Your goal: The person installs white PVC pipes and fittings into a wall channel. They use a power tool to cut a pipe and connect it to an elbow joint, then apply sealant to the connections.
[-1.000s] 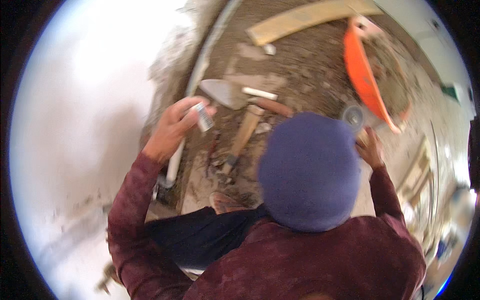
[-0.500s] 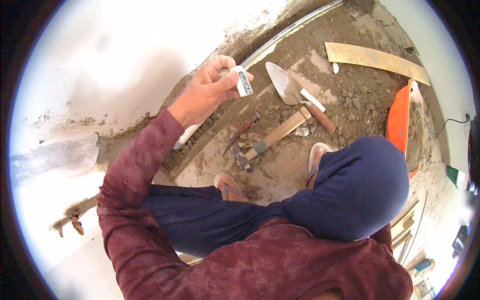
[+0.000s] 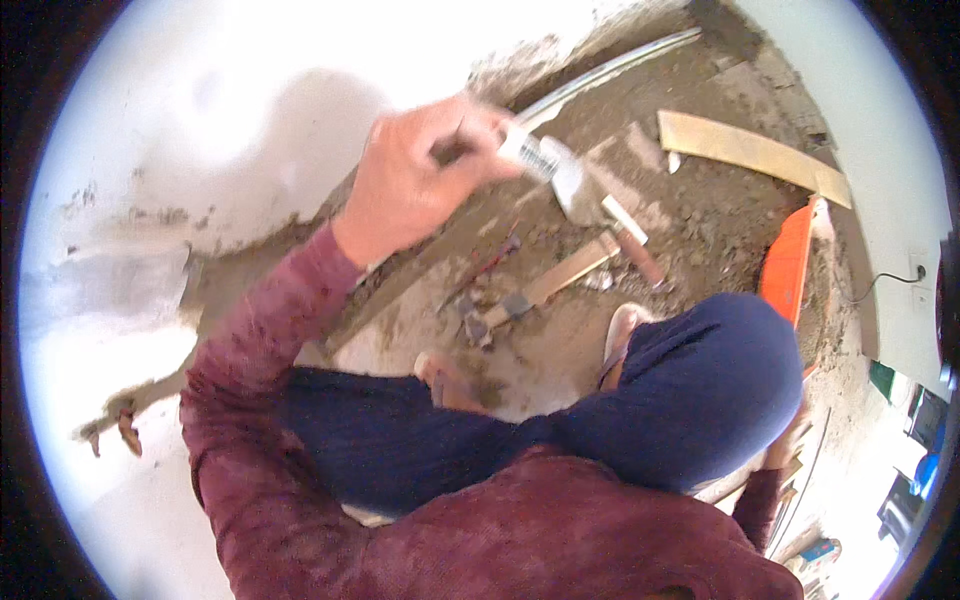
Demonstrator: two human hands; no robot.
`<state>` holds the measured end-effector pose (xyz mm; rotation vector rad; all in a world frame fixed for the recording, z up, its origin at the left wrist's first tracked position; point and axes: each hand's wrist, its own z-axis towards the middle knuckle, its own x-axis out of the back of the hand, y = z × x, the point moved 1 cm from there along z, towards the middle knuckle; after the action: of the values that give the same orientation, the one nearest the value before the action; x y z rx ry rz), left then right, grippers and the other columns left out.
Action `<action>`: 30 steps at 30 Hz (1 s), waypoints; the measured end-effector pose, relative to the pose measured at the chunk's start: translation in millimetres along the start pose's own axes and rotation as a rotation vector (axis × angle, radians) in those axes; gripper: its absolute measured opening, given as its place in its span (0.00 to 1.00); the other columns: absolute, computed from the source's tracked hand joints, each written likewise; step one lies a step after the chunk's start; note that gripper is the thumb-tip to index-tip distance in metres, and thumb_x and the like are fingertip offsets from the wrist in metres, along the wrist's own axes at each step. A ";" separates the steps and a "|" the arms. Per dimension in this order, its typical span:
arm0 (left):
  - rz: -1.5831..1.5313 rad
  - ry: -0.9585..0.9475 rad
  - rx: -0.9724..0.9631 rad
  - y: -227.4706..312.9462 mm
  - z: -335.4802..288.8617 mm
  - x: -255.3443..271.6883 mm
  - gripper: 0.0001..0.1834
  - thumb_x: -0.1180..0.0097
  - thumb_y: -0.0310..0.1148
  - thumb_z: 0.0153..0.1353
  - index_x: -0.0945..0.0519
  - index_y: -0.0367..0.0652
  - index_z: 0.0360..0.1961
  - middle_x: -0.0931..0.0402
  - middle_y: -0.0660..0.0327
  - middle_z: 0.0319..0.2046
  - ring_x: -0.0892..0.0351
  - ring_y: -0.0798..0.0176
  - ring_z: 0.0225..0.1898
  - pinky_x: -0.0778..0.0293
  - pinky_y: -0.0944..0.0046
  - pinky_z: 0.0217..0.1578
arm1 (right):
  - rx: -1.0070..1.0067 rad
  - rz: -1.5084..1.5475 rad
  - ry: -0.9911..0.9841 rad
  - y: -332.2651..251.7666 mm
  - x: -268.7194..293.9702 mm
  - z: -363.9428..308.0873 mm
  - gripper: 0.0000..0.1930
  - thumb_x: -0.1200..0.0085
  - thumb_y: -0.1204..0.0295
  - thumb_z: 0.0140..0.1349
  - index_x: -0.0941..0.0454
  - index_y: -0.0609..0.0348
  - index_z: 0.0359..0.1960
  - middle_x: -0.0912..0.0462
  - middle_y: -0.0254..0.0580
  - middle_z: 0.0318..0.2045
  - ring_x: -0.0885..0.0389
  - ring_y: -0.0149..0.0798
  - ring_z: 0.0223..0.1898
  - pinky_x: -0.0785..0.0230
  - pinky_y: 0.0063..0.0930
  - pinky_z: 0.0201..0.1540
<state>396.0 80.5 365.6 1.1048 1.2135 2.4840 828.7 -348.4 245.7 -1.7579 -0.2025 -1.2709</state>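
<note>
My left hand (image 3: 415, 180) is raised in front of the white wall, blurred by motion. Thumb and fingers pinch a small white block with a dark printed label (image 3: 530, 150). Below and beyond it a trowel (image 3: 574, 190) lies on the rubble, a short white stick (image 3: 624, 218) beside its wooden handle. Closer to my feet are a hammer with a thick wooden handle (image 3: 560, 275) and a thin reddish bar (image 3: 490, 262). Low at the right, beside my knee, part of my right hand (image 3: 789, 437) shows near the orange tub (image 3: 788, 262); its fingers are mostly hidden.
A long white pipe (image 3: 610, 70) runs along the foot of the wall. A wooden board (image 3: 750, 150) lies at the far right on broken soil. At the right wall hangs a dark cable (image 3: 880, 290) from a socket. My sandalled feet (image 3: 622, 335) stand near the hammer.
My left hand has come up closer with the white block, which is now tilted and blurred. Part of my right hand has come into view beside the knee. The whole view has shifted slightly.
</note>
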 end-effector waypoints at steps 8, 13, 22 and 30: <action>-0.066 0.132 -0.280 42.1 26.2 33.8 0.09 0.42 0.32 0.64 0.24 0.40 0.27 0.25 0.65 0.20 0.30 0.75 0.19 0.35 0.75 0.19 | 0.708 0.515 -0.390 -387.8 -36.6 129.2 0.20 0.54 0.64 0.69 0.28 0.65 0.57 0.20 0.47 0.47 0.21 0.38 0.45 0.30 0.30 0.51; -0.092 0.422 -0.094 70.5 -4.5 85.3 0.10 0.42 0.33 0.64 0.24 0.39 0.28 0.24 0.65 0.19 0.24 0.75 0.22 0.26 0.76 0.22 | 1.342 0.371 -0.556 -523.1 -87.4 79.7 0.18 0.57 0.60 0.72 0.29 0.67 0.40 0.28 0.38 0.21 0.31 0.29 0.21 0.37 0.26 0.25; 1.203 0.488 -0.084 127.9 -93.7 157.0 0.10 0.39 0.31 0.62 0.22 0.39 0.25 0.25 0.66 0.19 0.25 0.73 0.21 0.23 0.72 0.25 | 1.843 0.474 -0.265 -603.3 -150.5 38.6 0.22 0.54 0.62 0.70 0.35 0.60 0.17 0.45 0.36 0.11 0.46 0.34 0.13 0.50 0.37 0.19; 0.620 0.281 0.641 107.8 -239.2 129.4 0.14 0.41 0.36 0.61 0.20 0.39 0.44 0.19 0.58 0.40 0.21 0.65 0.42 0.25 0.62 0.44 | 1.972 -0.128 -0.593 -579.8 -233.3 29.7 0.12 0.46 0.67 0.61 0.25 0.58 0.44 0.20 0.50 0.29 0.20 0.54 0.32 0.29 0.45 0.35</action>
<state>158.3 -80.8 421.2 1.4920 2.1305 2.8318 397.0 81.3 389.0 -0.2394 -1.3388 -0.1001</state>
